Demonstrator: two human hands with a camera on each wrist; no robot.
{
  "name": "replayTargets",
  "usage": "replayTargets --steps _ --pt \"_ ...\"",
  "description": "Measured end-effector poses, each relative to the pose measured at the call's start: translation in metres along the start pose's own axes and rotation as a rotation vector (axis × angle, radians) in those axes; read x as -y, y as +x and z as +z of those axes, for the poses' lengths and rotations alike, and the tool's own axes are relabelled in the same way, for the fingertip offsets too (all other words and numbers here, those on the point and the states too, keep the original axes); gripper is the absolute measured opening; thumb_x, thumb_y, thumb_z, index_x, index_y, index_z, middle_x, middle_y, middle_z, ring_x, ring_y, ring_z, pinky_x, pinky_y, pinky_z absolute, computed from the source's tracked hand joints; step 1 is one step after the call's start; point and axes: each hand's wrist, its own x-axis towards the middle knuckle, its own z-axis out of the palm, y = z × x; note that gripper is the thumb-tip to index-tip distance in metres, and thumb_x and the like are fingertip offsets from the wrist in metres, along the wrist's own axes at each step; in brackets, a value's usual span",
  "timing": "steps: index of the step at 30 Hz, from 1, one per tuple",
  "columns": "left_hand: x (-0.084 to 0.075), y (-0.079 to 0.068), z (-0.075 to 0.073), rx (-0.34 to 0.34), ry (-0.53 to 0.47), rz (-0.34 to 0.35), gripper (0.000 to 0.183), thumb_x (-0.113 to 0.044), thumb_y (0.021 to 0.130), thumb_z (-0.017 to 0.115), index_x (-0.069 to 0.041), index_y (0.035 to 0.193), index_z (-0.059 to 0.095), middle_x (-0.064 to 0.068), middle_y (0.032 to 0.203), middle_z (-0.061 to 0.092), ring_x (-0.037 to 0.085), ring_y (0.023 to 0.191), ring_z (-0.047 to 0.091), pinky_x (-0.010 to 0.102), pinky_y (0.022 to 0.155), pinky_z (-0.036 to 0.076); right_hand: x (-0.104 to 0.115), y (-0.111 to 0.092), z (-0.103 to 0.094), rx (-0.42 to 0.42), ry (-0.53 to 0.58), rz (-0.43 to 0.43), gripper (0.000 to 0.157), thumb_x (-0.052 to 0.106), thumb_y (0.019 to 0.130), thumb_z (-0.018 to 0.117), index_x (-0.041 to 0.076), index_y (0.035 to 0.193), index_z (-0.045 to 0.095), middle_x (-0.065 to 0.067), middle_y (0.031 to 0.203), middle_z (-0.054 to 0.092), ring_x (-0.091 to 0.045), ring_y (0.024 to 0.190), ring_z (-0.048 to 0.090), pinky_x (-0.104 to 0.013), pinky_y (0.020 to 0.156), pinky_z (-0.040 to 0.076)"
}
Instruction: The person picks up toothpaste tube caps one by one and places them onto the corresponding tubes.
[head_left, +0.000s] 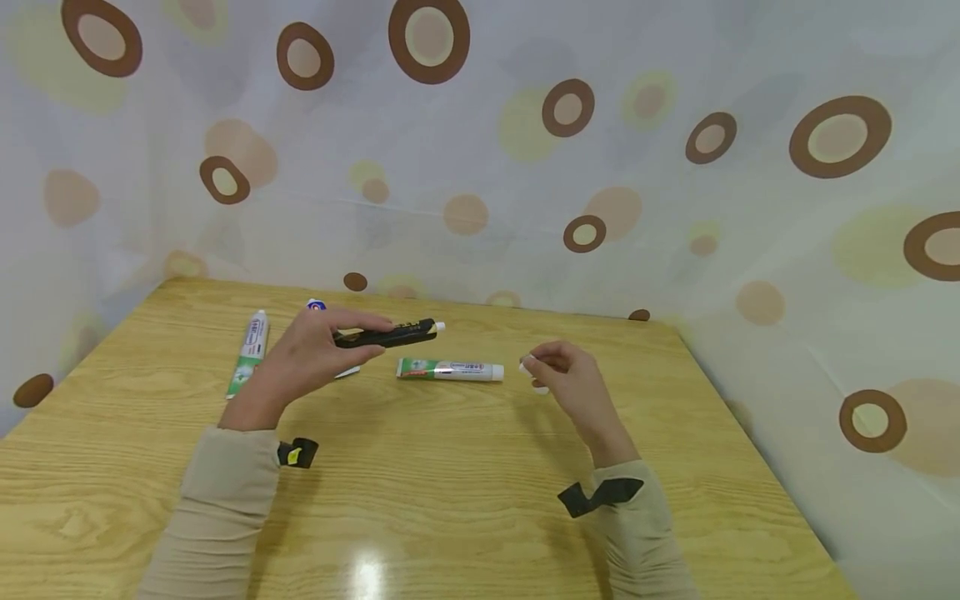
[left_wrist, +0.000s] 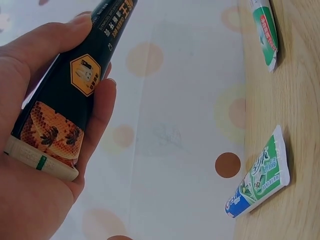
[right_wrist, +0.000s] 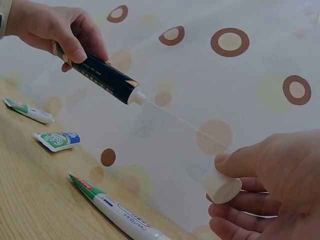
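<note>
Holding tube (head_left: 408, 335), cap (right_wrist: 225, 190) apart, table edge (head_left: 588, 320) beyond

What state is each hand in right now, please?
Left hand: holding a long, gold-lettered black toothpaste tube, its white nozzle uncapped.
Right hand: pinching a small, white, cylindrical cap.

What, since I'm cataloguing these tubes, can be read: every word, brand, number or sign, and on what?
"CWINTER", apparently: middle white-and-green tube; its other characters are too small.
"Crest", slightly blurred: blue-and-green tube; the rest is unclear.
Held black tube: hexagonal emblem; Chinese characters too small or blurred to quote reliably.
Far-left white-and-green tube: print too blurred.
White cap: no lettering visible.
</note>
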Motion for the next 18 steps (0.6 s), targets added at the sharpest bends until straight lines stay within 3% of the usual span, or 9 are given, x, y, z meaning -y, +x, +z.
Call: replayTargets --steps 4,8,11,15,18 --pt "-0.0022 0.0000 0.0005 0.027 -0.051 -0.019 0.025 -0.026 0.080 0.068 -0.034 0.103 0.065 -0.011 0.106 0.064 0.007 0.056 0.057 0.025 0.047 0.045 0.0005 -0.0008 0.0035 0.037 0.065 -0.011 0.032 0.026 0.085 0.062 0.003 0.106 0.055 -0.012 0.102 0.059 -0.021 0.090 0.061 -0.036 0.082 0.050" --pt "-0.0032 -0.0001 0.0014 0.042 -0.066 -0.024 0.024 -0.028 0.080 0.067 -0.035 0.103 0.065 -0.012 0.106 0.064 0.006 0.041 0.044 0.025 0.045 0.043 0.0009 -0.0023 0.0063 0.080 0.111 -0.005 0.028 0.017 0.084 0.063 0.003 0.107 0.055 -0.012 0.109 0.055 -0.021 0.098 0.061 -0.033 0.086 0.048" --pt "-0.0041 0.0004 0.0020 0.040 -0.059 -0.008 0.025 -0.029 0.080 0.067 -0.035 0.103 0.065 -0.013 0.107 0.064 0.002 0.048 0.050 0.024 0.048 0.045 0.0023 -0.0028 0.0075 0.090 0.086 -0.004 0.025 0.015 0.083 0.064 0.007 0.106 0.059 -0.008 0.113 0.054 -0.019 0.103 0.059 -0.032 0.086 0.048" --pt "-0.0062 0.0011 0.0022 0.036 -0.060 0.015 0.025 -0.028 0.079 0.068 -0.031 0.104 0.066 -0.010 0.107 0.065 0.001 0.071 0.061 0.024 0.055 0.048 0.0048 -0.0033 0.0082 0.089 0.054 -0.006 0.023 0.016 0.083 0.064 0.013 0.106 0.062 -0.003 0.117 0.055 -0.018 0.107 0.055 -0.033 0.088 0.047" --pt "-0.0081 0.0018 0.0027 0.042 -0.060 0.012 0.026 -0.027 0.078 0.069 -0.030 0.104 0.066 -0.011 0.107 0.065 0.002 0.074 0.061 0.024 0.057 0.048 0.0066 -0.0044 0.0082 0.092 0.050 -0.010 0.024 0.016 0.083 0.064 0.016 0.107 0.063 -0.001 0.121 0.054 -0.018 0.109 0.054 -0.034 0.089 0.045"
